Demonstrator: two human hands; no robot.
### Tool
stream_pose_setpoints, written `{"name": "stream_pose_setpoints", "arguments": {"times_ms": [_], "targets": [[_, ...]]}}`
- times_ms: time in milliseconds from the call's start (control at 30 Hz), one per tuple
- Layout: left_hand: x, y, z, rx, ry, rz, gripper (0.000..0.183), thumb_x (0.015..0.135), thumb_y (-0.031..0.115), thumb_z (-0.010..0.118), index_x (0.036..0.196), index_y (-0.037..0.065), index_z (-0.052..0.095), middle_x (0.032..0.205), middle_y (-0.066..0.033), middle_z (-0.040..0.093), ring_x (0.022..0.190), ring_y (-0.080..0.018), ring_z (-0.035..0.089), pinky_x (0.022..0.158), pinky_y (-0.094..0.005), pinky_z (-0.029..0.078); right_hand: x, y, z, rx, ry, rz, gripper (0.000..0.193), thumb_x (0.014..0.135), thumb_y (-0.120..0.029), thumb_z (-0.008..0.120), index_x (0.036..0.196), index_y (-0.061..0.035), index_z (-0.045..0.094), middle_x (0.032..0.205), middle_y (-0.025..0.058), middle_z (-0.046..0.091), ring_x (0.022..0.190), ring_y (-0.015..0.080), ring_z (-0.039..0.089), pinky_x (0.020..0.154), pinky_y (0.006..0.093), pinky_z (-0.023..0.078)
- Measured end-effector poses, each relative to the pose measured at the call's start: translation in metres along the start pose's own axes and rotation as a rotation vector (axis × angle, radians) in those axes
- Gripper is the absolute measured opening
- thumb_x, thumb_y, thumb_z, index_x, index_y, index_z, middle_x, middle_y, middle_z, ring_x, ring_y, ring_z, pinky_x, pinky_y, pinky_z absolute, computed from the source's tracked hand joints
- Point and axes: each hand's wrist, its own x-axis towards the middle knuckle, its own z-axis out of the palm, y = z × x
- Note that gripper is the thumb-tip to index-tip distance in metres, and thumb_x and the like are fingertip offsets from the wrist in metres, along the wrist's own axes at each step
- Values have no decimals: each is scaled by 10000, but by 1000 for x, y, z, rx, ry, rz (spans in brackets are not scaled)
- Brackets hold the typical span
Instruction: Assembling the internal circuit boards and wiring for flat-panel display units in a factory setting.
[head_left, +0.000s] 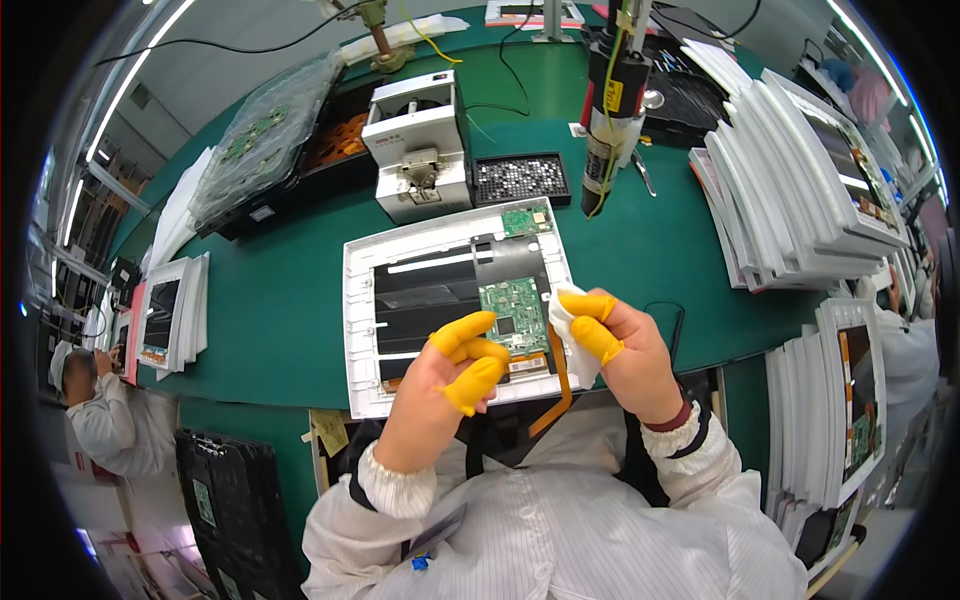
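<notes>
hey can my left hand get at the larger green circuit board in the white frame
Likely yes: the left hand looks empty, its yellow-covered fingertips are near the larger green circuit board, and nothing visible blocks the way.

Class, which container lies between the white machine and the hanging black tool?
In the head view, a black tray of small pieces lies between the white machine and the hanging black tool.

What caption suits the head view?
Right hand holding white cloth, left hand near green board in white frame.
</notes>
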Motion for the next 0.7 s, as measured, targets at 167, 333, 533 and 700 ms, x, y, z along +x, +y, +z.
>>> {"name": "stream_pose_setpoints", "arguments": {"times_ms": [167,333,533,700], "targets": [[24,12,14,208,-148,-180,541,881,102,688,1331,-11,410,1059,-83,611,775,-82,587,609,-202,486,-10,-4,6,-126,-102,-35,210,955,-89,568,1134,3,628,992,0,564,845,71,540,751,205,437],[30,10,13,321,-253,-220,506,881,74,669,1314,-24,426,1017,-97,636,767,-95,609,616,-205,506,-13,-3,12,-166,-175,-59,211,958,-91,565,1142,-9,629,1002,16,566,862,86,552,760,217,444],[21,5,10,207,-152,-293,437,894,-36,553,1315,-4,440,1077,-109,585,805,-137,628,696,-261,556,-12,-4,6,-95,-99,-37,214,952,-83,577,1144,-8,633,1010,38,573,852,107,569,751,207,446],[8,-12,3,-134,-27,-276,395,931,-4,527,1319,32,465,1056,-103,573,814,-179,625,732,-300,564,-9,-8,-4,-513,-27,-368,224,893,-20,617,1115,-19,649,1020,84,587,863,178,587,745,258,473]]}}
